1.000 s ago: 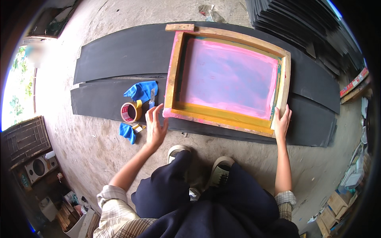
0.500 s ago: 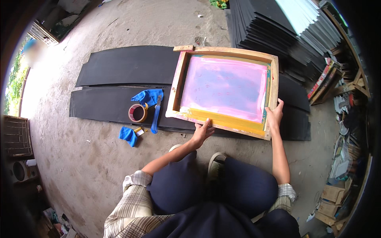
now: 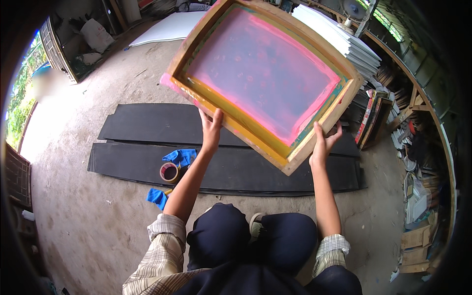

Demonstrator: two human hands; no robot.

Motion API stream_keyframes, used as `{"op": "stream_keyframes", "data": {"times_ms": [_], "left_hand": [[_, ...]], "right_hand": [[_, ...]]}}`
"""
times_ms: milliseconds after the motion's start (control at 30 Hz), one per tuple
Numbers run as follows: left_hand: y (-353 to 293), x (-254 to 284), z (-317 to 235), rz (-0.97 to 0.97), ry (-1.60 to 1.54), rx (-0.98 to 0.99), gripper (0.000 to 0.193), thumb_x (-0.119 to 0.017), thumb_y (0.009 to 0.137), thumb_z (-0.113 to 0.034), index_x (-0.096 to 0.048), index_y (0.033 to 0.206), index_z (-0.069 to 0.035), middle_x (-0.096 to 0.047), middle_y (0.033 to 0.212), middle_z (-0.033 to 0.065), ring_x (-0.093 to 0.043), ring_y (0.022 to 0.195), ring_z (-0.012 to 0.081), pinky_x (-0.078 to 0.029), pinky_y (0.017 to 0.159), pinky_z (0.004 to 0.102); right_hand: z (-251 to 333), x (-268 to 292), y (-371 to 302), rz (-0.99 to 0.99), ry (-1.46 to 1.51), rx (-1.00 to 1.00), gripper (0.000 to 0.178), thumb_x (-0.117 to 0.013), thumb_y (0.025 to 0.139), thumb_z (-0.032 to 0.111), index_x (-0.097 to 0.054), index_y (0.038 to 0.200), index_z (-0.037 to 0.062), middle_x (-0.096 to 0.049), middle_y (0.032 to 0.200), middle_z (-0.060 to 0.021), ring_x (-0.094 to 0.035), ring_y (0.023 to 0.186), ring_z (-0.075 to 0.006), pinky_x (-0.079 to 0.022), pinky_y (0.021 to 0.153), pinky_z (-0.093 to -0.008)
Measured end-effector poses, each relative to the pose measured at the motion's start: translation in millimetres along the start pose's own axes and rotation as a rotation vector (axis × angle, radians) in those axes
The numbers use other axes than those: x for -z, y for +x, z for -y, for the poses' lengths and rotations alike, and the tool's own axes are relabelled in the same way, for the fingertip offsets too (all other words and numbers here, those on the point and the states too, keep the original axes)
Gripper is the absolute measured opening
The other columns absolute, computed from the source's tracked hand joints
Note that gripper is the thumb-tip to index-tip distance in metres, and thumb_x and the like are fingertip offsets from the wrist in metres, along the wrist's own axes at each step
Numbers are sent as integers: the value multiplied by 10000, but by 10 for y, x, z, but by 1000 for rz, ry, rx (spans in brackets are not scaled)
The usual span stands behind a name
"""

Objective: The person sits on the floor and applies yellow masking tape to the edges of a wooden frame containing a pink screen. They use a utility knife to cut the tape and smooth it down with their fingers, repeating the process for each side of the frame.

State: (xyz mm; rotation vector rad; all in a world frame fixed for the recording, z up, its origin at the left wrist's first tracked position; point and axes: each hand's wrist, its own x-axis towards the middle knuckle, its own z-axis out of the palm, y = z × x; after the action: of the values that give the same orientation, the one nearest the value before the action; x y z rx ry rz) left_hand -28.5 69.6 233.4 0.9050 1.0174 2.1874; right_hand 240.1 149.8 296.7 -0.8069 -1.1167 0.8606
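We crouch on a concrete floor (image 3: 78, 206), the black boards (image 3: 147, 160) laid flat in two rows beyond our knees. Behind the boards' far right end rises a pile of white sheets (image 3: 327, 24); cardboard boxes (image 3: 415, 240) sit well right of the boards. Near the boards' front edge, left of centre, lie a tape roll (image 3: 162, 172) and a blue cloth (image 3: 183, 157). Concrete stretches left of the boards toward a bright opening (image 3: 20, 115). Above the boards we hold the wooden-framed screen (image 3: 268, 73) raised, one corner toward us, left hand (image 3: 211, 129) and right hand (image 3: 323, 142) both gripping its near sides.
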Motion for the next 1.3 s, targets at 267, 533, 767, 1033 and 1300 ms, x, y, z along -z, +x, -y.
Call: {"op": "stream_keyframes", "data": {"times_ms": [267,533,767,1033,1300], "left_hand": [[-290,-70,330,-485,140,66,471,-435,963,-420,-406,1249,-46,-519,1143,75,-490,1031,155,-394,897,292],[-607,1257,1203,-475,416,481,459,-477,939,-444,-537,1132,-32,-614,996,40,-572,876,114,-468,782,268],[-199,1430,1773,-223,888,573,561,-769,712,-352,-580,1087,19,-666,961,153,-648,871,233,-499,779,333],[-86,1609,1812,-17,1258,360,590,-725,719,-226,-496,1201,26,-572,1157,201,-523,1045,355,-399,941,389],[-805,2043,653,90,1335,128,392,-643,765,-108,-574,1150,-79,-562,1170,102,-481,1107,316,-367,982,393]], "right_hand": [[-1119,69,170,-116,140,-428,478,-671,762,108,-437,1157,-26,-508,1134,-105,-500,1008,-174,-402,902,-339],[-1988,301,-1200,-162,39,-650,596,-651,755,5,-298,1236,-15,-425,1206,-129,-462,1074,-191,-402,922,-330],[-2406,483,-1431,-202,73,-815,554,-676,816,107,-293,1201,-2,-417,1205,-124,-455,1090,-180,-391,947,-340],[-2195,557,-1371,247,-172,-1172,529,-559,897,394,-300,1173,25,-542,1052,-171,-604,946,-264,-538,786,-435],[-1940,626,-923,1321,-766,-983,310,-458,956,258,-603,904,-11,-659,713,-114,-652,649,-154,-533,600,-262]]}}
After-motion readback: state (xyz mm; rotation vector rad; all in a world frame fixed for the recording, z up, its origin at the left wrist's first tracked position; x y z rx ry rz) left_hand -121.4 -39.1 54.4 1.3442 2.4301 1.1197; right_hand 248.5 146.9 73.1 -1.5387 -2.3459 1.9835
